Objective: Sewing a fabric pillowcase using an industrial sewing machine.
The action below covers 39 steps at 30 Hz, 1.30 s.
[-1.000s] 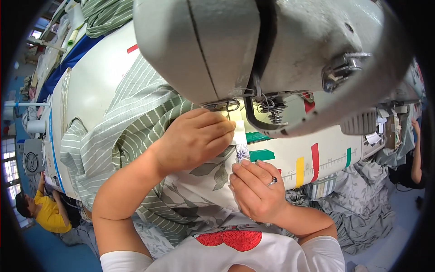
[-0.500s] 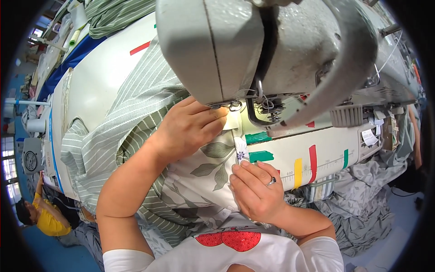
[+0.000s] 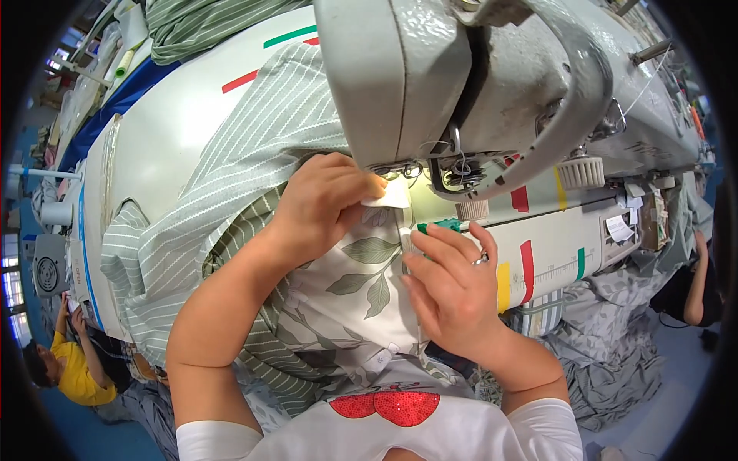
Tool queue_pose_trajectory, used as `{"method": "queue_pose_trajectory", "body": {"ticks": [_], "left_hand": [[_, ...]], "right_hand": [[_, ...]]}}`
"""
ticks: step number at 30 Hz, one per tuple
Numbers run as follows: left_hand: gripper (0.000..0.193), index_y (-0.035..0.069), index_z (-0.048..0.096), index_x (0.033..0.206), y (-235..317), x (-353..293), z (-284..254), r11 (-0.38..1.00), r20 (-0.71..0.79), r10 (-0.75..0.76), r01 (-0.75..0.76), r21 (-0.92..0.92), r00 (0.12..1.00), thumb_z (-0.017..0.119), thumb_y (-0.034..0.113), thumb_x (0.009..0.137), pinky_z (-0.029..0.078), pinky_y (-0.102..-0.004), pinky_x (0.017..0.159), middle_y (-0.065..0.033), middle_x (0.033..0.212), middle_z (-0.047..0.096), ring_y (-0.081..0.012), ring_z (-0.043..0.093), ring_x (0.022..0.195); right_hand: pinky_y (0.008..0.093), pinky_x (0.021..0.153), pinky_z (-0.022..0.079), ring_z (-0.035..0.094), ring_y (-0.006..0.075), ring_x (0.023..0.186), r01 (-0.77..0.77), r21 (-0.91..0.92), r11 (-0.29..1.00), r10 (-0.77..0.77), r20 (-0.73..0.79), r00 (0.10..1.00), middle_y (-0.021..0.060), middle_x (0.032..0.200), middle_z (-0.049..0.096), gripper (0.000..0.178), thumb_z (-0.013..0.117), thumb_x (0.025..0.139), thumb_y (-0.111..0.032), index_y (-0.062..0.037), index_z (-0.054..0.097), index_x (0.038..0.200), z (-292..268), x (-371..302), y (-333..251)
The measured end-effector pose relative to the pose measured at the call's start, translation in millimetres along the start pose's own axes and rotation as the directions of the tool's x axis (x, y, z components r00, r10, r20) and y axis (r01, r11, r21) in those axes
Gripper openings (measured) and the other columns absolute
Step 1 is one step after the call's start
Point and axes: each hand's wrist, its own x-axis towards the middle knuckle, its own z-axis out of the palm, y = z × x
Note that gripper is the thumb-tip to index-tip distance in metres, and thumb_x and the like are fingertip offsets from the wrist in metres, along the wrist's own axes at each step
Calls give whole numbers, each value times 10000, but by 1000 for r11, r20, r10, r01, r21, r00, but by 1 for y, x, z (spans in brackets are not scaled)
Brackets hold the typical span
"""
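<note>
Biggest stuff first, taking 12 o'clock as straight ahead of the wearer: a white sewing table (image 3: pixel 165 150) is filling the middle, and a white industrial sewing machine (image 3: pixel 369 84) is looming from 12 to 2. Green-grey striped fabric (image 3: pixel 250 142) is bunching at 9 to 10; IMO its bulk shouldn't be dragging on the work. The pale leaf-print fabric (image 3: pixel 369 296) is lying around 6, running down toward the person.

The left hand (image 3: pixel 327 196) is sitting at 11, its fingers bunched together and seemingly pinching a small white cloth piece (image 3: pixel 394 194) at about 12, just below the machine's head. The right hand (image 3: pixel 461 288) is resting at 4, fingers loosely spread near the print's right edge; can't tell whether its thumb is gripping anything. A ring (image 3: pixel 480 260) is showing on one finger.

Doing this well probably means keeping that piece square and pucker-free, smoothing the edge without tugging, and holding the left fingertips clear of the needle area.
</note>
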Motion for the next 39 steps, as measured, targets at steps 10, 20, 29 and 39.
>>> {"method": "queue_pose_trajectory", "body": {"ticks": [10, 20, 29, 39], "left_hand": [[263, 48, 656, 892, 0, 2, 1, 929, 13, -313, 310, -204, 949, 655, -45, 646, 475, -390, 729, -85, 819, 646, -288, 607, 803], [212, 94, 645, 880, -2, -1, -1, 987, -2, 71, -70, 141, 997, 670, 43, 676, 438, -340, 776, -17, 900, 680, -212, 618, 841], [151, 87, 642, 877, -1, 0, -3, 948, 57, 159, -169, 270, 986, 620, 127, 732, 439, -325, 790, -8, 960, 677, -184, 605, 884], [180, 74, 650, 899, 1, 2, -5, 927, 84, 198, -214, 309, 977, 618, 132, 732, 450, -335, 828, -12, 975, 669, -189, 603, 920]], "right_hand": [[476, 1039, 283, 604, 282, 1059, -56, -63, 996, 54, -33, 998, 91, 1076, 656, 253, 707, 736, -53, -58, 651, 983, -3, 3, 10], [440, 870, 352, 601, 275, 1047, -8, -108, 994, 7, -13, 1000, 86, 1099, 647, 284, 711, 735, -54, -72, 649, 1011, 4, 20, 10], [426, 811, 375, 551, 268, 1106, -16, -97, 995, 27, 105, 994, 70, 1199, 600, 388, 723, 745, -99, -52, 625, 1118, 16, 29, 8], [430, 840, 376, 561, 259, 1079, -9, -124, 992, 17, 63, 998, 67, 1176, 608, 393, 730, 745, -133, -49, 631, 1116, 23, 29, 9]]}}
